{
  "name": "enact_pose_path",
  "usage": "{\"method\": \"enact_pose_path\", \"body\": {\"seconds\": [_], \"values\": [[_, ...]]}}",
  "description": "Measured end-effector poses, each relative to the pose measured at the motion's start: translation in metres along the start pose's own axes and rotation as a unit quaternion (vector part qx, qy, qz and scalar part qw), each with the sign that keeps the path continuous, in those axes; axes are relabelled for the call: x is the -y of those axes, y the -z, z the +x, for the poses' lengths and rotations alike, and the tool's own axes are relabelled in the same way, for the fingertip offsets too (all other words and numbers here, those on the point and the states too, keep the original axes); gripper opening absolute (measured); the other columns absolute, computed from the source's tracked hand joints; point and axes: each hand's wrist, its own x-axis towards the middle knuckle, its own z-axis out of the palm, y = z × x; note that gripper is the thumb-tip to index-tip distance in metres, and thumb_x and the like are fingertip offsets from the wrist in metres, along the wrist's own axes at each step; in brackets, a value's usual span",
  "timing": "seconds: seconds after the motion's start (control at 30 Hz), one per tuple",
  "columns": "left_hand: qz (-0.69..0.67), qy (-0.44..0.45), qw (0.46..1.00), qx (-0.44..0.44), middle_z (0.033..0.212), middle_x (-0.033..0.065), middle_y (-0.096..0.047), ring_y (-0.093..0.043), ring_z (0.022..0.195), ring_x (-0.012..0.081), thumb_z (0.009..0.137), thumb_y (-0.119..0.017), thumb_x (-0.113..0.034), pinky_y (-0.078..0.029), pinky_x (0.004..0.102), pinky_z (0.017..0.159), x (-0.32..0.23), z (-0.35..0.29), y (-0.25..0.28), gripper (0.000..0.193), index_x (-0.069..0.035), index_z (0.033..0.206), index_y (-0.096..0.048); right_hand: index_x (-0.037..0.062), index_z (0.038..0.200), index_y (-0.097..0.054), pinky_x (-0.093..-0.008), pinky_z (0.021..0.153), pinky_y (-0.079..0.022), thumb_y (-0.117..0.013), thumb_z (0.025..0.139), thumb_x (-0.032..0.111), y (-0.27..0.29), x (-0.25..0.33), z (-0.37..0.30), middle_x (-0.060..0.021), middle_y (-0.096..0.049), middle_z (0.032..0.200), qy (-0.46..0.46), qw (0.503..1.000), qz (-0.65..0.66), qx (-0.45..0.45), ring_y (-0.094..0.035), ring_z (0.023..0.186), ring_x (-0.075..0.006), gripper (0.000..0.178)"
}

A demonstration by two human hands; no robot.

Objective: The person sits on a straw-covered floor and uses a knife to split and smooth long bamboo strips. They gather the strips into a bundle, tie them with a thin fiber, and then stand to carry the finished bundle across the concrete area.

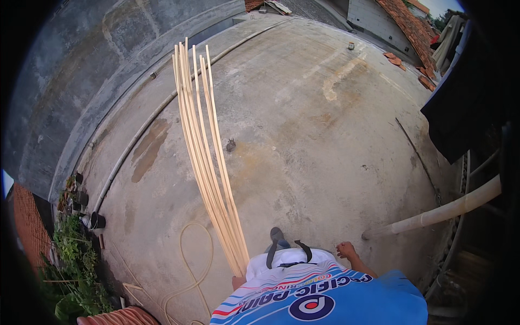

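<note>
Several long, thin wooden strips of pale wood run in a loose bundle from beside my left hip toward the far left, fanning apart slightly at the far end. My left hand is closed at the near end of the bundle, partly hidden by my shirt. On the other side of my body hangs my right hand, its fingers loosely bent and a little apart. Nothing shows in it. One of my feet, in a dark shoe, is on the concrete floor.
A long pipe lies along the left, near a grey wall. A hose loops at the lower left beside green plants. A slanting pole and dark hanging cloth stand on the right. Broken tiles lie far right.
</note>
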Motion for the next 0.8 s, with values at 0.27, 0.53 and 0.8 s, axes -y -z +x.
{"method": "enact_pose_path", "body": {"seconds": [0.27,0.53,0.8], "values": [[-0.051,-0.144,0.987,0.051,0.116,0.0320,-0.066,-0.065,0.112,0.0403,0.073,-0.079,-0.069,-0.052,0.0436,0.094,-0.186,0.038,0.047,0.103,0.019,0.122,-0.058,0.0019,0.105,-0.070,-0.0337,0.063,-0.057,-0.056,0.096,0.026,0.000,0.158,0.034,-0.0093,-0.073,0.088,0.106,0.992,-0.074,-0.001,-0.072,0.072,-0.0194,0.029],[-0.069,-0.233,0.959,0.148,0.112,0.0243,-0.070,-0.070,0.101,0.0309,0.079,-0.078,-0.064,-0.055,0.0400,0.086,-0.377,0.035,0.086,0.090,0.012,0.125,-0.063,0.0037,0.118,-0.067,-0.0358,0.090,-0.051,-0.068,0.094,0.048,-0.052,0.407,0.015,-0.0102,-0.070,0.109,0.327,0.923,0.030,0.202,-0.064,0.102,-0.0208,0.050],[-0.072,-0.354,0.903,0.231,0.109,0.0227,-0.070,-0.070,0.099,0.0302,0.081,-0.076,-0.065,-0.057,0.0402,0.083,-0.591,-0.057,0.096,0.088,0.010,0.125,-0.062,0.0021,0.144,-0.048,-0.0419,0.113,-0.039,-0.075,0.089,0.049,-0.090,0.541,-0.072,-0.0181,-0.061,0.130,0.398,0.799,0.193,0.407,-0.055,0.130,-0.0267,0.076]]}}
